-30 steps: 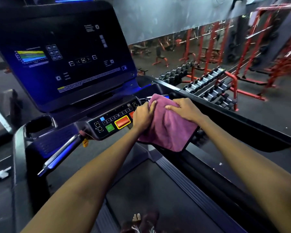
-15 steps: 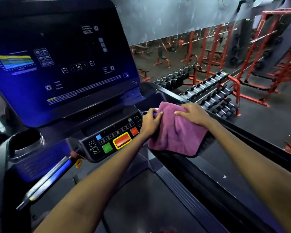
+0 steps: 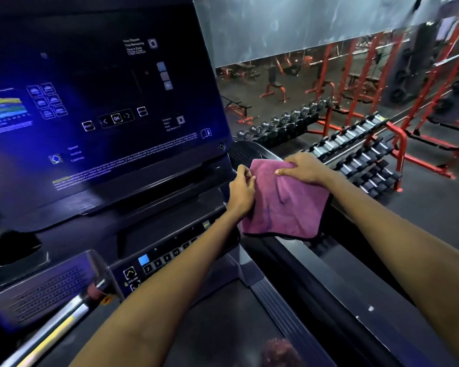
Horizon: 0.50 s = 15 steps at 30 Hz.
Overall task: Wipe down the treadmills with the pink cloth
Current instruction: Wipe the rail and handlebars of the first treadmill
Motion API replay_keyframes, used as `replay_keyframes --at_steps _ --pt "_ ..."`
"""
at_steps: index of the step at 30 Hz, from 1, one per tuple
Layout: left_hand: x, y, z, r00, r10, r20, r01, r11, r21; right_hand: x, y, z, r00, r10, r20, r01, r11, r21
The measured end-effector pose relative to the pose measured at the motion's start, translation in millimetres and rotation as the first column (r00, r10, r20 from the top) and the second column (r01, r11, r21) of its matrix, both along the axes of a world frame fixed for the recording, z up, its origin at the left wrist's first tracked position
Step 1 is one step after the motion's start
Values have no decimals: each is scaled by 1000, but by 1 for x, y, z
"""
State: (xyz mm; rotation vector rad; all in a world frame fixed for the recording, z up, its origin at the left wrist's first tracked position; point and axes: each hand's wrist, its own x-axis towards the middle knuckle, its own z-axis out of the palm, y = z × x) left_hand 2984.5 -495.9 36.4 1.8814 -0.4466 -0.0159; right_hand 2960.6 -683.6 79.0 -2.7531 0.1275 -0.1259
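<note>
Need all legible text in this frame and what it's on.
"OK": treadmill console screen, between two arrow icons.
"2", "10": keypad below the screen; its other keys are blurred.
Fine print and menu labels on the screen: too small to read.
Pink cloth, dumbbells: no readable text.

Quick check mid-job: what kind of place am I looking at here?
Almost certainly a gym: a treadmill console is right in front, with dumbbell racks and red weight frames beyond.
</note>
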Motion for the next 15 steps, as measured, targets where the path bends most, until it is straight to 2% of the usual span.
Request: replay_keyframes --at_steps 6,10,15 --pt "39 -31 1 995 80 -54 -77 996 47 64 -28 2 995 94 -44 -93 996 16" --pt "65 -48 -2 967 179 -180 -162 981 107 113 -47 -11 987 143 -67 -140 988 58" --pt "88 -62 -8 946 254 -201 -212 954 210 164 -51 -17 972 213 -102 -211 977 27"
